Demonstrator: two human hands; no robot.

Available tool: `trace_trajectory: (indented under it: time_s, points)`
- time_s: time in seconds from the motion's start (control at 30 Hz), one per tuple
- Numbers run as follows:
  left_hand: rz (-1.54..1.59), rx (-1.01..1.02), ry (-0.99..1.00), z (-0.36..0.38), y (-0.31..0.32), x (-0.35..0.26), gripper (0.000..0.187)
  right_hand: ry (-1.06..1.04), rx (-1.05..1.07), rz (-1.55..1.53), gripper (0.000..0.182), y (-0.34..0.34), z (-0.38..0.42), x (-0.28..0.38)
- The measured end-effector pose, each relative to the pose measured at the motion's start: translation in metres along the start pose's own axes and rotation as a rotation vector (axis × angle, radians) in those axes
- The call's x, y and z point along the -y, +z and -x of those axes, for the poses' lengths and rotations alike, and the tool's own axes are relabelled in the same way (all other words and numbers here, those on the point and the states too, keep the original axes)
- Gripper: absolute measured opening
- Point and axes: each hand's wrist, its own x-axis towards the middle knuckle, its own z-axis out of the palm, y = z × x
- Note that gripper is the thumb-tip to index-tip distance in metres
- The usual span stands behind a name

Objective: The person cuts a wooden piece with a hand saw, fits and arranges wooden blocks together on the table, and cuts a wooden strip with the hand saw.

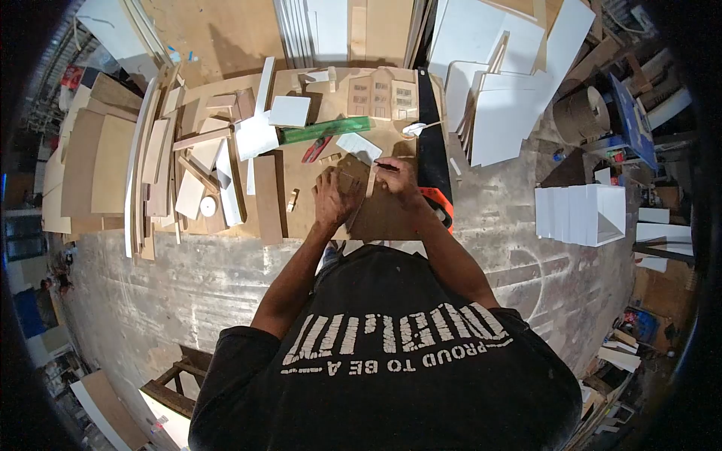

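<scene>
Head view, only one to go on. Pressing down with the left hand (pixel 336 197), fingers spread and clasping nothing, on a flat brown piece (pixel 359 209) on the workbench (pixel 304 219), near the edge closest to the body. Pinching a slim dark tool (pixel 386 166) in the right hand (pixel 398 179), thumb and fingers closed round it, pen-like; can't tell the exact type. Just beside those fingers, on the side toward the left hand: a pale narrow strip (pixel 371 182). Can't tell whether loose or part of the brown piece.

Near both hands, farther up the bench: a white block (pixel 359 148), a red-and-grey tool (pixel 317 149), a green strip (pixel 327 130). Beyond those, a panel with cut window shapes (pixel 382 95).

On handling: would rate the brown piece light, stiff, probably thin wood board; likely to skid on the smooth bench if held at one spot only. Keep the palm flat and weight spread, fingertips back from the edge. Treat the pale strip as light and snappable; take by the long sides near the middle, no bending. Hold the dark tool low, close to the tip.
</scene>
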Motion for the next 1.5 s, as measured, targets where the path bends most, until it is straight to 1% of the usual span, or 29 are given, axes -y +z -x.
trace_trajectory:
  time_s: [0.07, 0.17, 0.27, 0.37, 0.47, 0.53, 0.6, 0.67, 0.77, 0.87, 0.97, 1.07, 1.17, 1.27, 1.37, 1.47, 1.5]
  points:
    - [0.126, -0.007, 0.184, 0.001, -0.005, 0.006, 0.037, 0.005, 0.015, 0.029, 0.027, 0.002, 0.001, 0.001]
    - [0.845, 0.255, -0.301, 0.003, -0.005, -0.004, 0.027, 0.019, 0.027, -0.033, 0.025, 0.009, 0.008, 0.013]
    - [1.034, 0.333, -0.511, 0.005, -0.002, -0.010, 0.027, -0.060, 0.094, -0.082, 0.025, 0.011, 0.006, 0.008]
    - [1.130, 0.297, -0.562, 0.008, -0.008, -0.013, 0.025, -0.114, 0.089, -0.016, 0.026, 0.014, 0.004, 0.002]
    - [1.138, 0.286, -0.531, 0.009, -0.009, -0.008, 0.029, -0.189, 0.102, 0.033, 0.029, 0.017, 0.015, 0.015]
    - [1.144, 0.315, -0.532, 0.008, -0.009, -0.002, 0.031, -0.460, 0.097, 0.321, 0.032, 0.017, 0.012, 0.007]
    - [1.127, 0.346, -0.542, 0.009, -0.011, 0.001, 0.031, -0.435, 0.091, 0.298, 0.032, 0.019, 0.014, 0.002]
    - [1.084, 0.380, -0.557, 0.009, -0.023, -0.003, 0.030, -0.120, 0.087, -0.042, 0.031, 0.030, 0.026, 0.022]
    - [0.997, 0.326, -0.539, 0.012, -0.033, -0.003, 0.026, -0.007, -0.031, -0.247, 0.025, 0.038, 0.025, 0.008]
    - [1.120, 0.234, -0.607, 0.012, -0.021, 0.023, 0.027, 0.078, 0.173, -0.119, 0.034, 0.025, 0.017, -0.015]
    - [1.235, 0.201, -0.501, 0.010, -0.024, 0.030, 0.027, 0.057, 0.254, -0.014, 0.025, 0.029, 0.033, 0.011]
    - [1.259, 0.156, -0.584, 0.003, -0.039, 0.016, 0.028, -0.167, 0.264, 0.105, 0.022, 0.040, 0.031, -0.005]
    - [1.293, 0.210, -0.560, 0.003, -0.028, 0.028, 0.033, -0.117, 0.214, 0.187, 0.023, 0.050, 0.042, 0.007]
    - [1.334, 0.238, -0.571, 0.001, -0.032, 0.028, 0.037, 0.003, 0.172, 0.167, 0.025, 0.061, 0.052, 0.025]
    - [1.311, 0.260, -0.562, 0.000, -0.030, 0.028, 0.036, -0.035, 0.184, 0.189, 0.028, 0.062, 0.049, 0.011]
    - [1.291, 0.266, -0.476, 0.000, -0.023, 0.030, 0.031, 0.054, 0.216, 0.136, 0.028, 0.061, 0.051, 0.011]
    - [1.275, 0.297, -0.484, -0.001, -0.022, 0.030, 0.029, 0.060, 0.138, 0.135, 0.028, 0.060, 0.056, 0.023]
